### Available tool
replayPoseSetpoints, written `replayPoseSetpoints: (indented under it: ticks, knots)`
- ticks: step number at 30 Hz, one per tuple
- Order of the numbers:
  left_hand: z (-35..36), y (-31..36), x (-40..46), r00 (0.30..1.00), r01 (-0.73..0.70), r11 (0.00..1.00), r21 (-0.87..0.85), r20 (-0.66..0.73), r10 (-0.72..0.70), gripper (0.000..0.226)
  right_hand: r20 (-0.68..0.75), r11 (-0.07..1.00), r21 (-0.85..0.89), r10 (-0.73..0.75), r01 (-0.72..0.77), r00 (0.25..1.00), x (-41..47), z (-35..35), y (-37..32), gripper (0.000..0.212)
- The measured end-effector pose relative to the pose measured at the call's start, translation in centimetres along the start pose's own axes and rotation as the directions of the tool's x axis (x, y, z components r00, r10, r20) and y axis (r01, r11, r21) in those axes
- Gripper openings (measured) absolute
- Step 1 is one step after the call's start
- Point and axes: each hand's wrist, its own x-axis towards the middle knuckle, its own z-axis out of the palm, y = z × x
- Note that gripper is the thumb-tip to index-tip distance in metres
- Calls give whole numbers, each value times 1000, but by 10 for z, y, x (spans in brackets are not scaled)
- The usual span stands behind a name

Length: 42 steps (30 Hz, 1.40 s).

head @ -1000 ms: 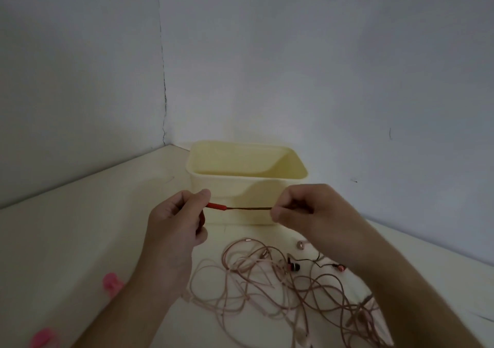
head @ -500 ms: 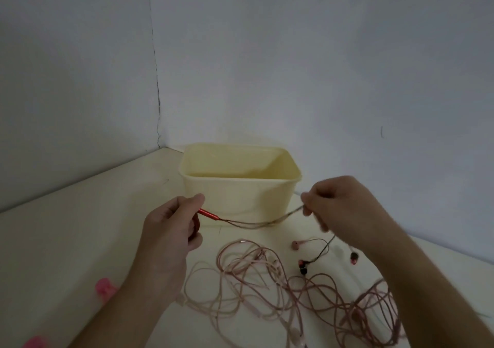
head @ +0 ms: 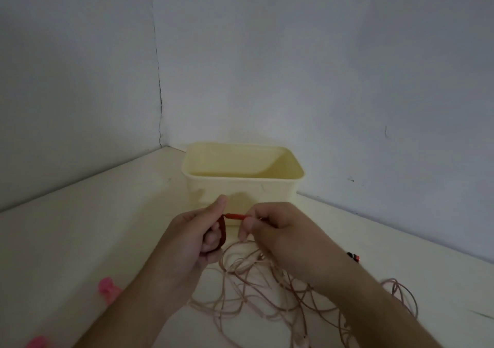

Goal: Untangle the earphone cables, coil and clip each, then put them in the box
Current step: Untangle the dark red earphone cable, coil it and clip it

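A pale yellow box (head: 242,190) stands open on the cream table near the wall corner. In front of it my left hand (head: 192,238) pinches the red plug end of an earphone cable (head: 236,216), with a dark red loop of cable round its fingers. My right hand (head: 278,234) pinches the same cable just right of the plug, the two hands almost touching. Below them a tangle of pinkish cables (head: 267,294) lies spread on the table. A red and black earbud (head: 354,256) lies to the right of my right wrist.
Two pink clips lie on the table at the left: one (head: 107,289) beside my left forearm, another (head: 38,342) at the bottom edge. Grey walls meet in a corner behind the box.
My right hand has slid back left along the cable to the plug beside my left hand. A loop of dark red cable now lies round my left fingers.
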Motion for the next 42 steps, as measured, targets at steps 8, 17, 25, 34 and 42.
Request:
replayPoseSetpoints:
  ticks: [8, 17, 25, 34, 42]
  knots:
    - [1, 4, -6, 976, -97, 968, -231, 168, 138, 29, -112, 986, -167, -21, 2, 993, 4, 21, 12, 37]
    - [4, -10, -1, 944, -329, 873, 359, 100, 315, 28, -94, 946, -307, -136, 101, 986, -4, 9, -5, 23]
    - [4, -3, -7, 956, -130, 985, -113, 250, 155, 31, -223, 972, -208, -156, 110, 962, 0, -4, 6, 23]
    - [-1, -7, 2, 941, -338, 923, 186, 99, 325, 27, -63, 933, -330, -171, 141, 983, -3, 14, -2, 32]
    - [6, -7, -6, 970, -176, 984, 26, 174, 169, 36, -182, 969, -221, -154, 112, 971, -3, -12, -2, 29]
